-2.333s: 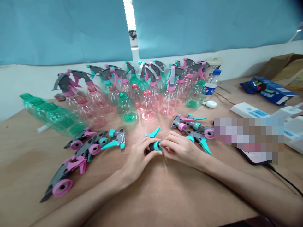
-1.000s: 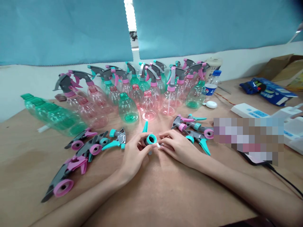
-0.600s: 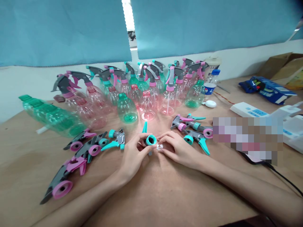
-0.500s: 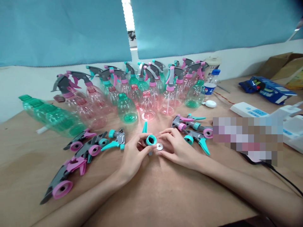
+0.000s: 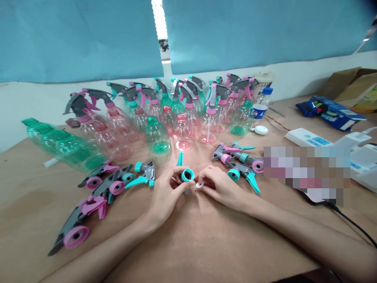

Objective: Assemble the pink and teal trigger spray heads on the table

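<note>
The spray head [image 5: 178,179] I hold is grey with a turquoise collar [image 5: 183,177] and trigger [image 5: 180,158], and the little disc [image 5: 199,184] I pinch is white. The loose spray heads [image 5: 144,171] around me pair grey with pink or turquoise. My bottles [image 5: 159,135] are tinted green or pink, my counter [image 5: 200,239] light brown, the curtain [image 5: 88,39] plain blue, the power strip [image 5: 300,136] white with blue panels.

Beyond the left hand [image 5: 167,189] bottles [image 5: 159,137] bar passage; nearer, the table [image 5: 197,237] lies open.
</note>
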Motion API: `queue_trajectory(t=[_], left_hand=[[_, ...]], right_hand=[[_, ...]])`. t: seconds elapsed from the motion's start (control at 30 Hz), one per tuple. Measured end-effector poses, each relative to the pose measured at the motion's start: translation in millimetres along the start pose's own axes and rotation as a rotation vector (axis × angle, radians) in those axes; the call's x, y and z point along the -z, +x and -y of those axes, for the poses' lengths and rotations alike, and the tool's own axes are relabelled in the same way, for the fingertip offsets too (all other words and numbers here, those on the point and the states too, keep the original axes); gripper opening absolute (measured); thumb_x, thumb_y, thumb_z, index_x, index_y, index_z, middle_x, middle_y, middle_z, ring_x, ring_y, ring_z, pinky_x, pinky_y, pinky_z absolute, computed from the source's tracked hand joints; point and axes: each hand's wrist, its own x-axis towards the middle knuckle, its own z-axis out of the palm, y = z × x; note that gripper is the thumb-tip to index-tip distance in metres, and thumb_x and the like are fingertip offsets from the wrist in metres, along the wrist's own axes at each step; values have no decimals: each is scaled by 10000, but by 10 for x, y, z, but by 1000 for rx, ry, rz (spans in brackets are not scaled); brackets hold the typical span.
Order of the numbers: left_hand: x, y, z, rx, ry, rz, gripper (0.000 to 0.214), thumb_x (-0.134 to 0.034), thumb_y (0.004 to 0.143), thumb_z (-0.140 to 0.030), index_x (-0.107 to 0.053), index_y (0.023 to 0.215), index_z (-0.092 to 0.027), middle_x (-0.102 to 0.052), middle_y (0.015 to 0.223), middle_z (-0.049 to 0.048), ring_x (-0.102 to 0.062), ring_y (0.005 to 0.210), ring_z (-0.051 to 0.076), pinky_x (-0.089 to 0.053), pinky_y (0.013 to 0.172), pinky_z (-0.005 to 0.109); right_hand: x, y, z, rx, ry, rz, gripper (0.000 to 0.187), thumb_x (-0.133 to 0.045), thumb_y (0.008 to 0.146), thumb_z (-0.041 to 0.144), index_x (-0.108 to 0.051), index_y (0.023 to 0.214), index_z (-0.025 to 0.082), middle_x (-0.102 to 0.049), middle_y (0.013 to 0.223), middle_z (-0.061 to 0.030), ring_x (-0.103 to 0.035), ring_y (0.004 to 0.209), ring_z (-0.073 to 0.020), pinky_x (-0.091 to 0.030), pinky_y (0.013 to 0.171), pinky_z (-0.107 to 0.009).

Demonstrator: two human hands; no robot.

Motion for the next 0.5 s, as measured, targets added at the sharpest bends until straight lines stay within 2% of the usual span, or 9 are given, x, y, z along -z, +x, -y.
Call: queue_trajectory(t=[0.1,0.27,0.37,0.5], left_hand=[[0,-5,-3,7,-17,2,226,-682,737,-251,-633,950,-193,-640,788,-5,-565,644,136,-436,524,217],[-2,-15,1,6,-9,0,241,-676,748,-293,-632,961,-188,-645,795,7,-574,655,147,-439,524,226],[-1,-16,-3,11,-9,-4,266,-680,751,-326,-630,969,-184,-644,801,15,-575,666,153,-439,526,230],[3,-14,18,-6,-22,11,247,-680,761,-316,-627,968,-194,-631,800,9,-563,667,145,-452,549,233]], right_hand=[[2,-1,-2,-36,36,-31,86,-570,836,101,-571,832,187,-633,838,-13,-590,760,-147,-472,698,-287],[40,3,40,-32,122,-26,182,-547,872,119,-639,989,224,-694,967,-18,-650,862,-155,-509,754,-289],[58,-1,68,-10,116,-36,159,-531,889,140,-658,934,225,-715,914,5,-666,825,-143,-518,730,-266],[65,-21,51,-102,139,-107,132,-496,913,192,-627,909,209,-704,867,-6,-670,761,-144,-522,670,-257]])
